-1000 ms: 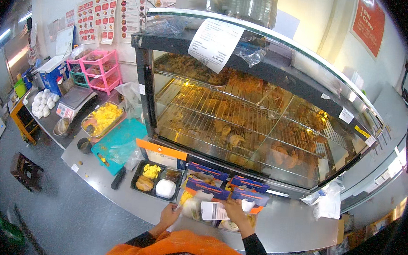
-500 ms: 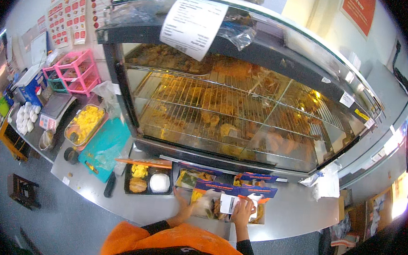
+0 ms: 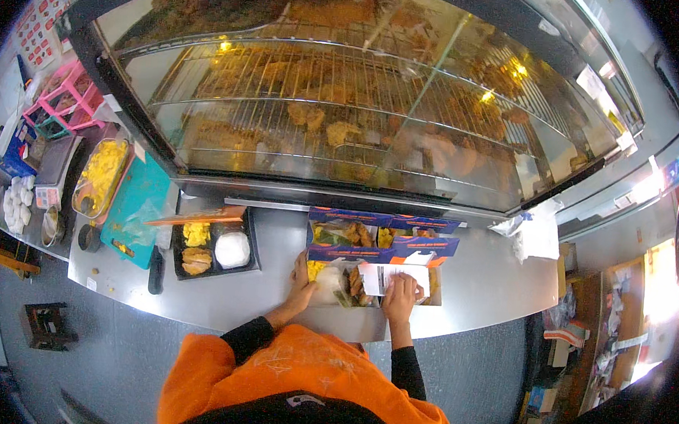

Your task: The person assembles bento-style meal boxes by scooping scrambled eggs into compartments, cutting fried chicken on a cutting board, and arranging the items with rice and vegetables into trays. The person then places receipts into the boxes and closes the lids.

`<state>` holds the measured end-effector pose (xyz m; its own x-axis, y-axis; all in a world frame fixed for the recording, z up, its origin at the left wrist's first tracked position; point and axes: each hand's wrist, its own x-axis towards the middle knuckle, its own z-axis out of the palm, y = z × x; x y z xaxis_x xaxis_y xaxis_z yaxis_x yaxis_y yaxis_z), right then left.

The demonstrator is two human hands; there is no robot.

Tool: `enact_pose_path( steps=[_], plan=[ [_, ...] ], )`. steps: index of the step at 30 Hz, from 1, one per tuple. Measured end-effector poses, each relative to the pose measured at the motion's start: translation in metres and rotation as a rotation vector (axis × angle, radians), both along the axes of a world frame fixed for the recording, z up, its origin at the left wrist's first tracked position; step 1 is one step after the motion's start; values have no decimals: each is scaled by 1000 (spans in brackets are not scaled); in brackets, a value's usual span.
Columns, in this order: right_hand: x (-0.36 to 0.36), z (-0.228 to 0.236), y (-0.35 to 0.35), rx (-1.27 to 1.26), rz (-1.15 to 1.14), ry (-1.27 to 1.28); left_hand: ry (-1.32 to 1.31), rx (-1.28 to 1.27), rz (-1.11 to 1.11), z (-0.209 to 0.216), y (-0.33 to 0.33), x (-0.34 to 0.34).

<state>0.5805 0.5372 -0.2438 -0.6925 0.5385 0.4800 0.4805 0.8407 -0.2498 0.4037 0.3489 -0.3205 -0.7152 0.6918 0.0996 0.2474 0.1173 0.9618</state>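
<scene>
In front of me on the steel counter is an open food box with a dark blue printed flap, holding rice, yellow bits and browned pieces of food. My left hand grips its left edge, the fingers along the outer wall. Between the fingers of my right hand is a white printed paper slip, held over the right part of the box. Behind stand two similar filled boxes, the left one and the right one.
A black compartment tray with rice, egg and fried food sits left, beside a knife and a teal cutting board. Farther left are a tub of yellow food and a scale. A glass warming cabinet closes off the back.
The view has tilted down and closer. My left hand has come to rest on the box's left edge. A wider gap shows between the black tray and the boxes.
</scene>
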Motion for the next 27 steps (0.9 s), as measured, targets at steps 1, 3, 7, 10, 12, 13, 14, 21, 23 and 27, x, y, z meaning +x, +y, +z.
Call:
enact_pose_path(
  steps=[1,3,7,10,12,13,14,21,23,27],
  plan=[
    [5,1,8,4,-2,-4,-19,99,-9,-4,9,3],
    [16,2,25,14,30,29,-51,149,-20,-14,25,18],
    [41,1,65,32,48,-22,-93,93,4,-28,54,53],
    [66,1,96,-14,146,-16,-119,57,55,-29,82,73],
    [84,2,117,81,143,-36,-143,35,109,-25,102,84],
    [93,5,125,76,220,-48,-159,28,148,-21,107,87],
    [104,9,136,12,279,-103,-179,33,188,-17,116,92],
    [182,79,257,-511,585,328,-352,263,717,33,143,149],
    [201,102,330,-426,402,477,-370,355,836,45,154,168],
    [191,128,533,-238,-97,628,-213,200,1003,53,179,185]
  ],
)
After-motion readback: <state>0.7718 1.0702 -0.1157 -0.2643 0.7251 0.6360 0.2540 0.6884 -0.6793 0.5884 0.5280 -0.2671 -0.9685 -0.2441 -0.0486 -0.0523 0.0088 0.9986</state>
